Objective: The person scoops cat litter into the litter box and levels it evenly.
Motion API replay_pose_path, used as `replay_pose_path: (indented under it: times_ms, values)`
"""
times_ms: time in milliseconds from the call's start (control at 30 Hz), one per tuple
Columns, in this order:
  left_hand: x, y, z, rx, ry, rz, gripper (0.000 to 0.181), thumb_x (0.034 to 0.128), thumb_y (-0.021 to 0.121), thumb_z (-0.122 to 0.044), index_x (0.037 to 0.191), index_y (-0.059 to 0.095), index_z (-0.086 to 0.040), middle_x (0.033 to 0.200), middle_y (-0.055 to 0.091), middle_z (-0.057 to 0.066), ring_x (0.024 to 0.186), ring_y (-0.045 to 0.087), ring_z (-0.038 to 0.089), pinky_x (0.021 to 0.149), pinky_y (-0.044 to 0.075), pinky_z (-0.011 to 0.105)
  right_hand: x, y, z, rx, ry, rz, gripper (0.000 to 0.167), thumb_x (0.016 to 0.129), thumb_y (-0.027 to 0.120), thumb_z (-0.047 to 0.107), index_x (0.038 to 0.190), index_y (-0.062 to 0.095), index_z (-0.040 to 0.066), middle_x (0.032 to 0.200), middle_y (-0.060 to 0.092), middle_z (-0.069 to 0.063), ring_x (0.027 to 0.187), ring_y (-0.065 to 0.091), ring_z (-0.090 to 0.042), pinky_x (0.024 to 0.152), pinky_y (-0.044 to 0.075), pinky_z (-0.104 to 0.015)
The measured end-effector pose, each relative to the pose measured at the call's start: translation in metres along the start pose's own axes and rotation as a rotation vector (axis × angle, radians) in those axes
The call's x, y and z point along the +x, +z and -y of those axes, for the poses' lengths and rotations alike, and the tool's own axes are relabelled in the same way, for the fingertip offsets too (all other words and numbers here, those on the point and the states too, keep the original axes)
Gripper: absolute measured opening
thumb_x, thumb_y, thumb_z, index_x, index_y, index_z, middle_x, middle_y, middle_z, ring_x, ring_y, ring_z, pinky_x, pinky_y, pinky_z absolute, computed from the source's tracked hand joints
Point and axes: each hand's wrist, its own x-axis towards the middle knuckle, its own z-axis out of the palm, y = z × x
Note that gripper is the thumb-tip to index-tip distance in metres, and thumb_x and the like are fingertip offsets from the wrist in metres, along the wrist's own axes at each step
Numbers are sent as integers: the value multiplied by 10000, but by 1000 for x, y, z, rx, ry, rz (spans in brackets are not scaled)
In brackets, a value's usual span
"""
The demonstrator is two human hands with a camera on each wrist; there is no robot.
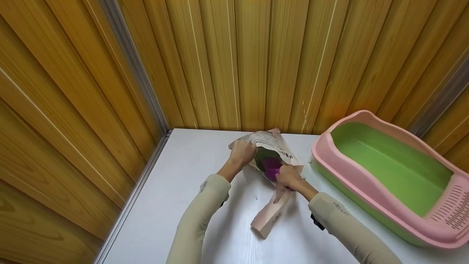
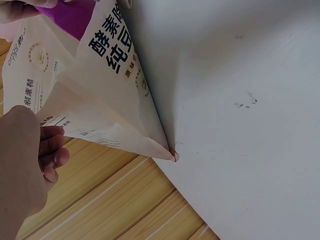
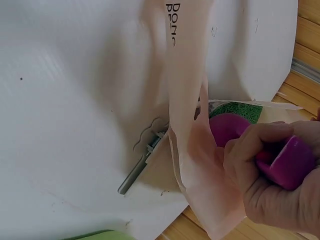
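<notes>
A pale pink printed bag (image 1: pixel 283 142) lies on the table with its mouth toward me and green granules (image 3: pixel 245 111) inside. My left hand (image 1: pixel 243 153) grips the upper left edge of the mouth; in the left wrist view its fingers curl against the bag (image 2: pixel 85 95). My right hand (image 1: pixel 289 176) grips a purple scoop (image 1: pixel 270 167) by its handle, at the right side of the mouth. The scoop's front part is inside the bag, partly hidden. A long strip (image 1: pixel 269 216) of the bag trails over the table toward me.
At the right stands a litter box (image 1: pixel 339 170) with a pink rim and green base. A grey, thin tool with a wavy edge (image 3: pixel 131 175) lies beside the bag. Wood-patterned walls (image 1: pixel 253 66) border the white table (image 1: pixel 146 227) behind and at left.
</notes>
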Motion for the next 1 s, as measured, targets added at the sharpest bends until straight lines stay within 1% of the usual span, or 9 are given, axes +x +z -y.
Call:
replay_pose_path:
  times_ms: [133,200,267,367,467,533,700,867,1000]
  values:
    - [0,0,-1,-3,-15,-10,287,992,574,-274,766,732,-194,695,687,-26,606,648,144,546,557,365,9,14,-1,56,27,-38,410,909,559,59,529,421,132,521,525,-51,450,516,-171,433,397,-253]
    - [-2,0,-2,-9,-21,-19,314,1000,569,-304,755,731,-193,686,681,-26,599,642,141,544,554,362,11,23,0,85,41,-62,380,913,555,62,554,441,118,557,572,-99,502,568,-229,486,464,-321]
    - [-4,1,-3,-10,-20,-30,337,1008,564,-321,745,731,-191,682,681,-24,594,640,143,545,555,358,13,33,0,116,76,-87,332,930,552,80,604,489,90,675,657,-181,628,654,-318,598,540,-428]
    - [-6,2,-4,-12,-13,-45,367,1017,553,-348,738,730,-188,684,688,-22,594,644,143,552,556,351,14,47,-1,176,140,-135,260,950,548,104,700,540,34,874,705,-282,825,697,-438,735,558,-558]
    - [-6,2,-5,-30,-15,-49,388,1016,551,-375,730,732,-187,680,698,-23,599,651,141,543,546,350,13,60,-3,248,203,-198,218,971,540,123,809,578,-18,959,699,-304,930,689,-473,773,557,-568]
    - [-6,2,-6,-48,-20,-48,395,1010,557,-394,728,738,-184,673,704,-20,600,660,145,537,541,353,11,67,-4,281,229,-238,208,982,536,132,934,591,-62,1009,688,-319,995,676,-491,816,552,-570]
    - [-5,1,-7,-68,-28,-52,385,999,574,-410,751,748,-172,683,714,-2,609,679,173,545,547,369,5,76,-2,374,286,-304,349,997,554,176,1219,525,-92,1211,638,-346,1165,610,-532,947,499,-607]
    - [-5,1,-7,-67,-25,-22,389,1015,549,-394,775,753,-166,720,728,5,648,700,187,565,560,371,-1,76,1,452,293,-329,371,973,584,173,1250,497,-58,1177,645,-310,1106,642,-478,887,508,-592]
    - [-5,1,-6,-70,-14,-16,352,1014,551,-359,804,748,-157,756,732,14,686,714,206,600,571,375,-8,70,-1,479,260,-297,395,927,601,143,1246,504,-69,1081,657,-283,985,651,-428,811,516,-539]
